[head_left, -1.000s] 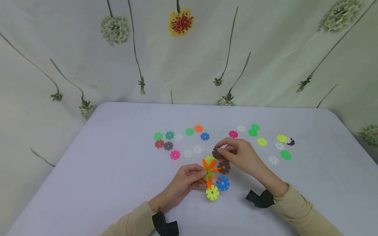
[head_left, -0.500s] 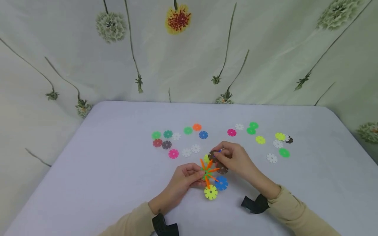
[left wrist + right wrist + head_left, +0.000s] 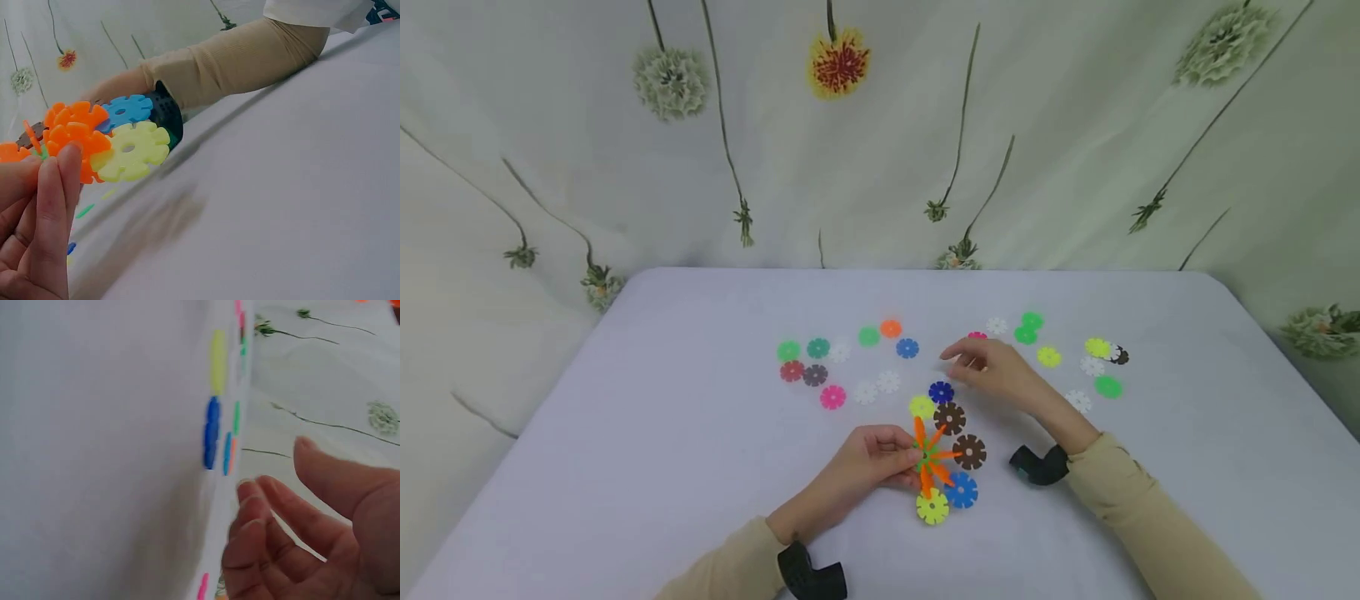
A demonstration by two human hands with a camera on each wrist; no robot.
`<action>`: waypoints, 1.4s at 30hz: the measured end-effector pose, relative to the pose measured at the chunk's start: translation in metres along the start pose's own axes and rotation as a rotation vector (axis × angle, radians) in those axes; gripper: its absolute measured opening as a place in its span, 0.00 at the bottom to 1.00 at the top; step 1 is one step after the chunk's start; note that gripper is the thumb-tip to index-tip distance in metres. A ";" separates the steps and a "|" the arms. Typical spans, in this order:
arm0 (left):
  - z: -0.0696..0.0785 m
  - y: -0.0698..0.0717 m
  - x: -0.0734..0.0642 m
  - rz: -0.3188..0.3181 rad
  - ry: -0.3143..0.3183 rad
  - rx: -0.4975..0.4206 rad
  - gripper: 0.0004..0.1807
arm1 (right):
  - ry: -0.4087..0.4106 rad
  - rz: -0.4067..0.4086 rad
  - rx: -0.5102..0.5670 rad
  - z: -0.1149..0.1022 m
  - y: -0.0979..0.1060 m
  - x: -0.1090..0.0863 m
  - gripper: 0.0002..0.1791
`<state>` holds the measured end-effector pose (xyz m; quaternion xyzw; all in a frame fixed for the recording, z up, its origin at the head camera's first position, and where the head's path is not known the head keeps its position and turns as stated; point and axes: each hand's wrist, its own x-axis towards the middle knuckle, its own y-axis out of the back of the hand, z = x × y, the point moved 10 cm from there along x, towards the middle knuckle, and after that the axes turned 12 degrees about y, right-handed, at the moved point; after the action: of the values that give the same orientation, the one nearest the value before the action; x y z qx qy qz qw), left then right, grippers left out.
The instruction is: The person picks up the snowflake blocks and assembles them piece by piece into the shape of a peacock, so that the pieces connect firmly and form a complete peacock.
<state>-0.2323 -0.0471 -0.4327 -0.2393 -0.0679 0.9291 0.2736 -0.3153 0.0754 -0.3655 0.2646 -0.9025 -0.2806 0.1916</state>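
My left hand (image 3: 880, 457) pinches a cluster of joined notched plastic discs by its green centre disc (image 3: 924, 455). Upright orange discs (image 3: 78, 134) fan out from that centre. Along its outer side sit two brown discs (image 3: 969, 452), a light blue disc (image 3: 961, 490) and a yellow disc (image 3: 132, 150). My right hand (image 3: 988, 367) hovers beyond the cluster with nothing in its fingers, thumb and fingertips apart in the right wrist view. Nearest to it on the table are a dark blue disc (image 3: 941, 392) and another yellow disc (image 3: 217, 362).
Loose discs in several colours lie across the white table (image 3: 625, 450). One group, with a pink disc (image 3: 832, 397), is at the back left. Another, with a green disc (image 3: 1108, 387), spreads at the back right. A flower-print cloth (image 3: 880, 167) hangs behind the table.
My right hand has let go of the upper brown disc, which stays on the cluster, and moved away toward the back. The dark blue disc is now uncovered. My left hand keeps its pinch.
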 end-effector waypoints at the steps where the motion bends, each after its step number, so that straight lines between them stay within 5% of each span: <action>1: -0.003 -0.001 -0.001 -0.012 0.000 0.011 0.11 | 0.000 -0.031 -0.063 0.005 -0.006 0.002 0.14; 5: -0.007 -0.004 -0.006 -0.035 -0.015 0.033 0.13 | 0.011 -0.151 -0.228 0.009 -0.030 0.005 0.15; 9: -0.005 -0.002 -0.003 -0.018 -0.021 0.065 0.14 | 0.000 -0.103 -0.241 0.007 -0.028 0.005 0.08; 16: 0.005 -0.003 -0.001 -0.024 -0.035 0.119 0.15 | 0.028 -0.043 0.181 -0.025 -0.014 -0.004 0.13; 19: 0.006 -0.003 -0.001 -0.027 -0.029 0.122 0.15 | 0.030 -0.066 0.233 -0.037 -0.013 -0.006 0.12; 30: 0.005 -0.003 -0.001 -0.029 -0.064 0.111 0.15 | -0.002 -0.061 0.151 -0.038 -0.017 -0.010 0.09; 42: 0.007 -0.004 -0.005 -0.003 -0.068 0.127 0.13 | 0.064 -0.100 0.097 -0.046 -0.023 -0.011 0.06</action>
<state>-0.2303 -0.0466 -0.4233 -0.1898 -0.0183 0.9387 0.2872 -0.2749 0.0470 -0.3465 0.3271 -0.8942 -0.2369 0.1932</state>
